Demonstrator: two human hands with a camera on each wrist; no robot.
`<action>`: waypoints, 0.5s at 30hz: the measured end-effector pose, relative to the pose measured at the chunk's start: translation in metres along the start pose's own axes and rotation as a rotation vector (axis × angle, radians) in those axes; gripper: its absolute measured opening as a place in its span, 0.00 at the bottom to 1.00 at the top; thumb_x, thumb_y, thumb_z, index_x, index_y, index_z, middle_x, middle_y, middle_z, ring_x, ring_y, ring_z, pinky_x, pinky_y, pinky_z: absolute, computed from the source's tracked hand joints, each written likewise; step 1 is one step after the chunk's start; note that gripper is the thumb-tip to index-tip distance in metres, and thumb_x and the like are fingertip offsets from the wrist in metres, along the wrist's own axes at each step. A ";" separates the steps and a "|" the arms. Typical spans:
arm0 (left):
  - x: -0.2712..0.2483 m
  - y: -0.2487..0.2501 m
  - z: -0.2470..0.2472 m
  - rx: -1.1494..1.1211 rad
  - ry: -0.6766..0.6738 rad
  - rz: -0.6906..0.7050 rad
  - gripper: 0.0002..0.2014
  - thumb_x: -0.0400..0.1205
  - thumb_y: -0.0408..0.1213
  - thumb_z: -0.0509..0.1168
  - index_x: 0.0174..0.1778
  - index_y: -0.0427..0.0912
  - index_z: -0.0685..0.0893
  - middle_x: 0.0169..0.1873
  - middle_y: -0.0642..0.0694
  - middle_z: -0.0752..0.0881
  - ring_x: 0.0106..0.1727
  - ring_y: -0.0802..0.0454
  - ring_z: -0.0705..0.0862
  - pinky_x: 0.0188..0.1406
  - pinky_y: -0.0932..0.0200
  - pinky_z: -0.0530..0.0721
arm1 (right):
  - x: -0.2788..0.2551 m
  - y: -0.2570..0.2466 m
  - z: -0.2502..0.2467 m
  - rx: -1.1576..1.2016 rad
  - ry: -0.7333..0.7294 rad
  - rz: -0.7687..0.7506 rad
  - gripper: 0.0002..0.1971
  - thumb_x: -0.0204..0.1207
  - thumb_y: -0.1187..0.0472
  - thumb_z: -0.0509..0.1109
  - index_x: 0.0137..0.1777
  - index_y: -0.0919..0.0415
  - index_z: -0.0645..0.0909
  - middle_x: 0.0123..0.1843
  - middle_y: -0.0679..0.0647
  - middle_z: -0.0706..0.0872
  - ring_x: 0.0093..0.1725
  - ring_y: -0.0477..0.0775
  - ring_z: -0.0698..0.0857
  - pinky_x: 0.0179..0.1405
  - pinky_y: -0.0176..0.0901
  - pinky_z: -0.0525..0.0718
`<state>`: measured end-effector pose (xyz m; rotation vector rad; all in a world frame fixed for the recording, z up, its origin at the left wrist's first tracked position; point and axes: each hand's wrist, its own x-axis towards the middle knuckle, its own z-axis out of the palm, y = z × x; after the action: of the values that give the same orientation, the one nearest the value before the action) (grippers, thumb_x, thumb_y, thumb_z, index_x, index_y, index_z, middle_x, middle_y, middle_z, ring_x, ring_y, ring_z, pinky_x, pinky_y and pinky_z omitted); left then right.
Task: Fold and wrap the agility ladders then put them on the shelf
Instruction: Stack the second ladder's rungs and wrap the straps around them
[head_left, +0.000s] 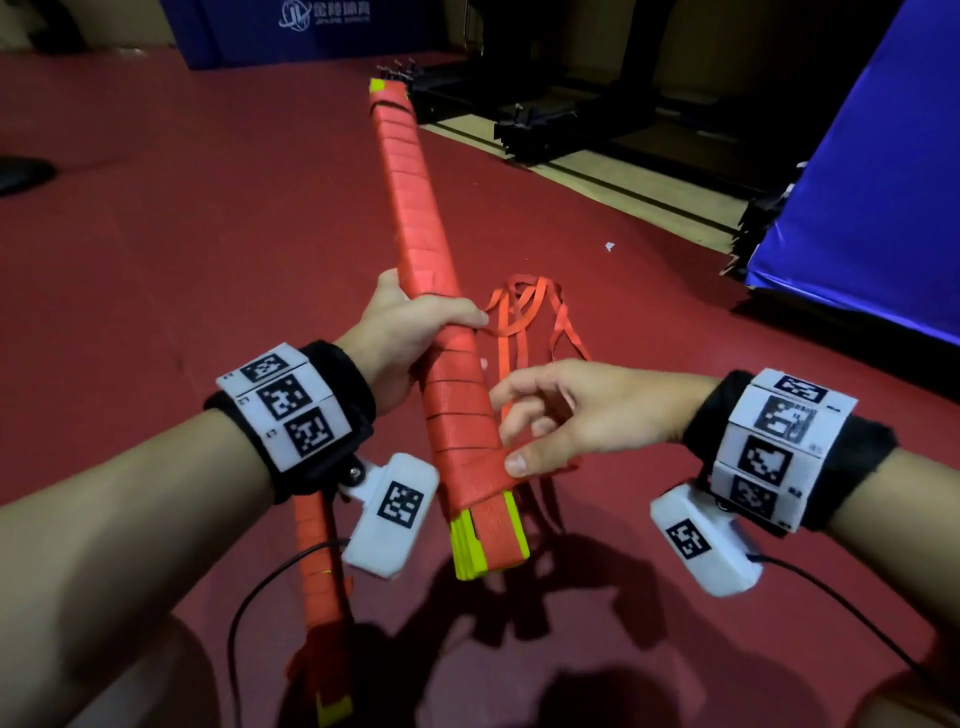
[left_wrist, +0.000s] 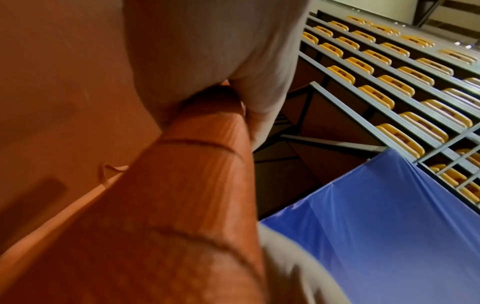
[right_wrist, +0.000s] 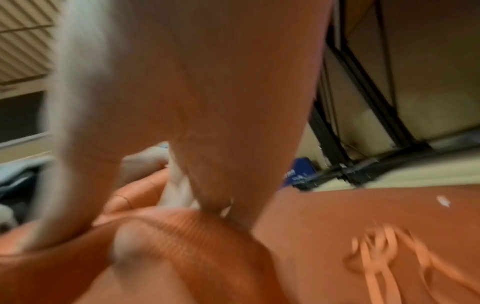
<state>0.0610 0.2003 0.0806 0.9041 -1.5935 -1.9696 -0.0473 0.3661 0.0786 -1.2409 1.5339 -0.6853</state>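
Running away from the person, near end low, the ladder bundle (head_left: 415, 291) sits mid-length in the left hand (head_left: 410, 332)'s closed grip; the right hand (head_left: 566, 415) pinches the loose strap (head_left: 540, 470) at the nearer end.

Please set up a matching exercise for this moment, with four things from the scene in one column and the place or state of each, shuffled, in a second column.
Things
1. left hand
2. right hand
3. loose orange straps
4. second wrapped ladder

Places or states
A. lying on the red floor below the left forearm
B. gripping the middle of the held ladder bundle
C. hanging in loops beyond the right hand
D. pinching the strap against the bundle near its yellow-tipped near end

Pairs: 1-B, 2-D, 3-C, 4-A
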 end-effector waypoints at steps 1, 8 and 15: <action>0.000 0.001 0.001 -0.015 -0.020 0.012 0.30 0.72 0.18 0.76 0.65 0.40 0.70 0.49 0.33 0.81 0.28 0.46 0.86 0.37 0.41 0.91 | 0.000 0.000 0.000 0.037 -0.060 0.016 0.24 0.78 0.66 0.77 0.72 0.60 0.76 0.57 0.61 0.91 0.42 0.49 0.84 0.44 0.43 0.82; -0.001 0.015 0.001 0.395 0.007 0.113 0.29 0.68 0.41 0.87 0.58 0.43 0.79 0.45 0.43 0.90 0.41 0.46 0.92 0.43 0.46 0.92 | 0.013 0.002 0.017 0.034 0.027 -0.044 0.15 0.79 0.69 0.77 0.56 0.57 0.75 0.50 0.72 0.88 0.30 0.49 0.79 0.26 0.38 0.73; -0.006 0.007 0.003 0.565 0.053 0.063 0.33 0.68 0.38 0.85 0.64 0.42 0.73 0.49 0.42 0.87 0.40 0.45 0.90 0.30 0.45 0.91 | 0.020 0.017 0.023 -0.060 0.060 0.033 0.19 0.75 0.64 0.82 0.55 0.57 0.74 0.45 0.59 0.92 0.36 0.60 0.81 0.30 0.44 0.77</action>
<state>0.0624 0.2050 0.0893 1.0777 -2.1623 -1.4517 -0.0316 0.3561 0.0489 -1.2462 1.6315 -0.6645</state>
